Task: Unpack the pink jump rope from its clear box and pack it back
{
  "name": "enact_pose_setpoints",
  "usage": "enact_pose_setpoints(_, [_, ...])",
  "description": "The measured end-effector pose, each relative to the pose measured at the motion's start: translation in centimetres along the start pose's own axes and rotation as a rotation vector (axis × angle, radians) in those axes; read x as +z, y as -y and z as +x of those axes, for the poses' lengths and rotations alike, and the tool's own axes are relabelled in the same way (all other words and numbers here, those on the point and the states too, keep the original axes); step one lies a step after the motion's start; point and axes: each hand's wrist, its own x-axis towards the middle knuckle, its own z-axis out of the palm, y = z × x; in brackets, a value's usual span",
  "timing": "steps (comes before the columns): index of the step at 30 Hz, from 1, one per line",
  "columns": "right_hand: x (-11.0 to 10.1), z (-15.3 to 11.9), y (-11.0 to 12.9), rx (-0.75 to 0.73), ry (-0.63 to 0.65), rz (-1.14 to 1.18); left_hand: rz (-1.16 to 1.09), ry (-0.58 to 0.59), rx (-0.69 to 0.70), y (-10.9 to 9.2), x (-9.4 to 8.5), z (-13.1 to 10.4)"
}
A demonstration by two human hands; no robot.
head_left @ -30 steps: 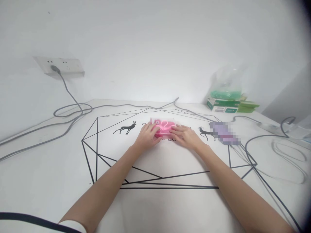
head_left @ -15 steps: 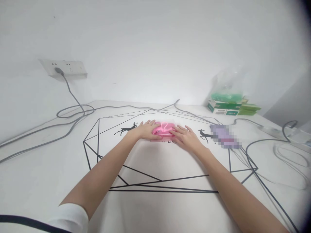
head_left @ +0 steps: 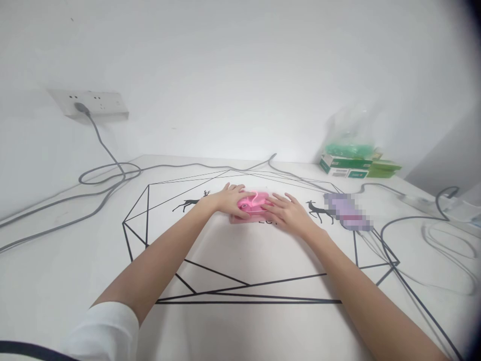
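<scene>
A pink item (head_left: 256, 201) in what looks like a clear box or wrapping lies at the middle of the white table (head_left: 233, 250), on its printed black lines. My left hand (head_left: 230, 199) rests over its left end, thumb along the near side and fingers spread on top. On the right end lie the fingertips of my right hand (head_left: 288, 213), with the fingers stretched out and apart. Parts of the item are hidden under both hands.
A purple, partly pixelated object (head_left: 347, 211) lies right of my right hand. Green and white boxes (head_left: 347, 165) with a plastic bag stand at the back right. Grey cables (head_left: 180, 165) cross the back and both sides. A wall socket (head_left: 93, 104) holds a plug.
My left hand has shifted slightly, its thumb and fingers now more round the left end of the pink item, which sits a little turned. The camera view has moved slightly.
</scene>
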Motion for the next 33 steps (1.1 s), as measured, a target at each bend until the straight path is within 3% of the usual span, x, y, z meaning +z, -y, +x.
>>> enact_pose_setpoints(7, [-2.1,0.0,0.0,-0.089,0.024,0.195,0.047,0.013,0.035,-1.2,-0.1,-3.7])
enact_pose_setpoints(12, [-2.5,0.1,0.2,-0.134,0.039,0.278,0.054,0.075,-0.015,-2.4,-0.4,-6.1])
enact_pose_setpoints(18, [-2.4,0.0,-0.1,-0.106,0.044,0.378,0.02,0.123,-0.018,-4.4,-0.7,-5.5])
enact_pose_setpoints(28, [-2.2,-0.4,-1.5,0.196,0.178,0.392,-0.056,0.163,-0.013,-5.2,-0.9,-5.0])
enact_pose_setpoints(33, [-1.4,-0.4,-1.9,0.207,0.162,0.426,-0.043,0.048,0.015,-8.0,-0.7,-4.0])
